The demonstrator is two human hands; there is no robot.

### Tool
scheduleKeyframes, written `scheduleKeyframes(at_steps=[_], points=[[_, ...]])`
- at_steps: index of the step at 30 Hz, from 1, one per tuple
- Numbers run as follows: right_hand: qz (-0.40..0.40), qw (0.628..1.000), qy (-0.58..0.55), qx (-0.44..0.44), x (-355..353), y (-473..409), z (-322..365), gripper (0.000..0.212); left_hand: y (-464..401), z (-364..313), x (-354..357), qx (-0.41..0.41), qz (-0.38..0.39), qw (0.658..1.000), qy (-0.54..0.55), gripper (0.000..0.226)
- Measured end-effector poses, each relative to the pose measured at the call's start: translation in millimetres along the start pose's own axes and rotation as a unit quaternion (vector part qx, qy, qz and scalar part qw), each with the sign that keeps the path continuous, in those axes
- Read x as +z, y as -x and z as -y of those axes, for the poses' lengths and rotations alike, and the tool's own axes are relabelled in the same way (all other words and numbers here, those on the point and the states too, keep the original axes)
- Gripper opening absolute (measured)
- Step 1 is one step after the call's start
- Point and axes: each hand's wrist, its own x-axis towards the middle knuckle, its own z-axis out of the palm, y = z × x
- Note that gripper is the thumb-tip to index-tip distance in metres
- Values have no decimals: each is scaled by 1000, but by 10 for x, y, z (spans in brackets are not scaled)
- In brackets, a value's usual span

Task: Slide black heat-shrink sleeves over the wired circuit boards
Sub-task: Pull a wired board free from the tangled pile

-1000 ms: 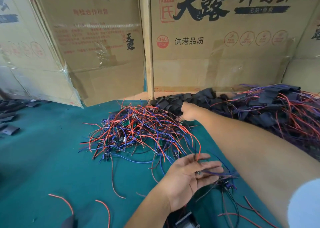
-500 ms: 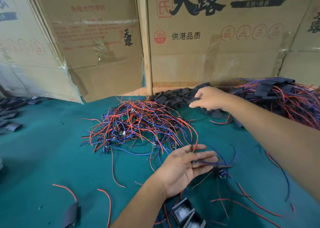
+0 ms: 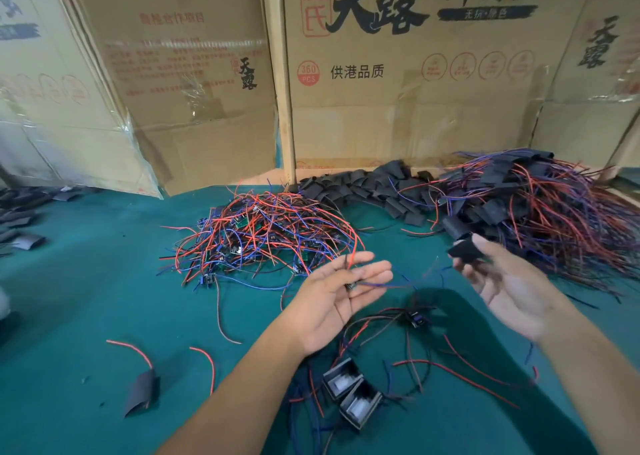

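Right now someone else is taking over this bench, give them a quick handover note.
Left hand: palm up, pinching the wires of one board.
Right hand: pinching one black sleeve, not yet on the board.
Bare wired boards lie heaped at centre, loose sleeves behind them by the boxes.
Done: sleeved boards piled far right.
Left: sleeve this board, then work through the centre heap.

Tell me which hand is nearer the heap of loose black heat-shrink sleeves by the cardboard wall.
Right. The right hand, pinching one black sleeve, hovers just in front of the heap of loose black heat-shrink sleeves; the left hand, holding wires, sits lower and farther toward the person.
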Motion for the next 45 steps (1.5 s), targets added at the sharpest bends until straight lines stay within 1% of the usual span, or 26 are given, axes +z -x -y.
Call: scheduleKeyframes(at_steps=[2, 5, 6, 8, 10, 14, 15, 16, 17, 18, 19, 22, 25, 27, 29, 30, 32, 35, 38, 39, 43, 45], points=[[0, 1000, 16, -5, -26, -17, -85, 21, -8, -33, -25, 11, -4, 1000, 14, 33], [5, 1000, 18, -25, -56, -42, -125, 27, -16, -59, -94, 26, -3, 999, 36, 28], [4, 999, 37, -33, -56, -50, -127, 29, -21, -67, -117, 29, -1, 999, 42, 28], [-12, 992, 117, -40, -68, -58, -158, 32, -20, -82, -159, 33, 2, 998, 49, 27], [-25, 975, 217, -43, -91, -66, -199, 31, -26, -99, -179, 37, 5, 998, 54, 26], [-6, 923, 380, -55, -94, -60, -293, 26, -10, -130, -188, 41, 2, 997, 61, 34], [2, 898, 434, -70, -88, -63, -312, 25, -4, -138, -188, 42, 2, 997, 65, 36], [8, 860, 501, -95, -82, -68, -326, 22, 2, -145, -190, 42, 0, 997, 69, 38], [16, 814, 566, -128, -75, -67, -341, 19, 6, -148, -188, 41, -3, 997, 71, 39], [21, 775, 611, -160, -62, -59, -348, 17, 9, -150, -182, 41, -6, 997, 72, 39], [27, 754, 631, -181, -42, -38, -350, 14, 10, -149, -174, 39, -7, 997, 73, 38], [67, 726, 645, -228, 42, 29, -381, 15, 14, -137, -176, 34, -12, 997, 71, 35], [124, 715, 637, -259, 141, 75, -473, 20, 9, -131, -175, 28, -15, 997, 64, 34], [160, 691, 659, -252, 169, 87, -532, 28, 7, -136, -175, 23, -15, 998, 52, 33], [193, 655, 695, -223, 153, 94, -554, 44, 7, -145, -183, 20, -22, 999, 41, 33], [205, 647, 703, -211, 139, 96, -540, 50, 4, -152, -189, 21, -26, 999, 38, 33], [223, 653, 696, -198, 108, 98, -491, 50, 2, -162, -188, 24, -31, 999, 35, 34], [256, 659, 684, -181, 85, 98, -403, 42, 2, -161, -190, 27, -28, 999, 29, 33], [283, 686, 655, -143, 53, 110, -311, 43, 8, -162, -194, 26, -26, 999, 33, 35], [287, 690, 651, -134, 40, 112, -289, 43, 10, -164, -192, 25, -26, 999, 36, 35], [292, 693, 643, -143, 65, 129, -283, 38, 33, -185, -191, 27, -24, 999, 40, 36], [277, 699, 637, -171, 94, 132, -297, 35, 51, -199, -194, 26, -18, 999, 36, 37]])
